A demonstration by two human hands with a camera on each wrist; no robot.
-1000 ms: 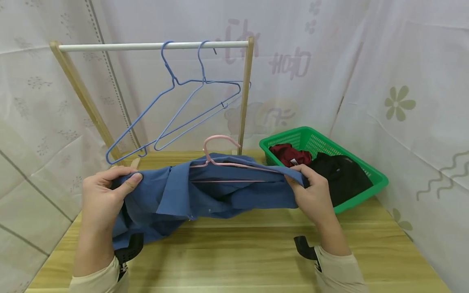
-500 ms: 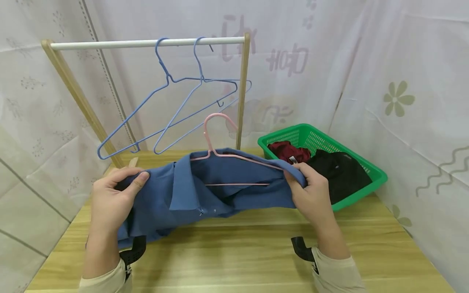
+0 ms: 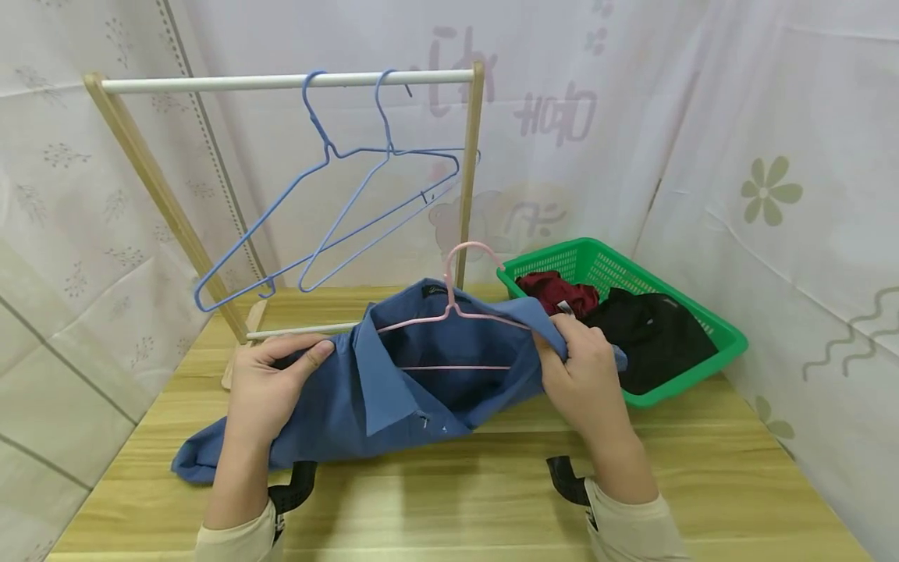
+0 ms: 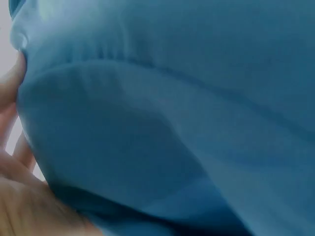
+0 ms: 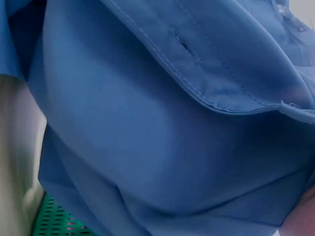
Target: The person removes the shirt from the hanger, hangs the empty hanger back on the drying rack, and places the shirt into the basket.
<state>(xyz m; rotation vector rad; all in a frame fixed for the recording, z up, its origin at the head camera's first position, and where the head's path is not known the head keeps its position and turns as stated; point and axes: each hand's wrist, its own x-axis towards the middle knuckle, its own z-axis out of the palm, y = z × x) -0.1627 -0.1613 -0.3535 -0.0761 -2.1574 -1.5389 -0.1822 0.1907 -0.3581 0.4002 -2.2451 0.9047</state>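
Observation:
A blue collared shirt [image 3: 323,414] spans both hands above the table, its collar spread and a dark label at the neck. Inside it sits a pink hanger [image 3: 451,307], the hook rising out of the collar. My left hand [image 3: 270,390] pinches the shirt's shoulder between thumb and fingers. On the other side, my right hand [image 3: 586,378] grips the cloth near the collar; whether it also holds the hanger's end is hidden. Shirt fabric [image 4: 162,123] fills most of the left wrist view. A placket with a buttonhole [image 5: 184,45] shows in the right wrist view.
Two blue hangers [image 3: 326,148] hang from the white rod [image 3: 211,83] of a wooden-sided rack behind the shirt. At the right, a green basket [image 3: 726,355] contains a dark red garment [image 3: 555,293] and a black garment [image 3: 653,339]. A wood-grain table [image 3: 449,507] lies below.
The left hand has moved right and slightly down, still pinching the shirt. The right hand shifted a little left. The collar gapes wider, and the pink hanger's hook now stands further right.

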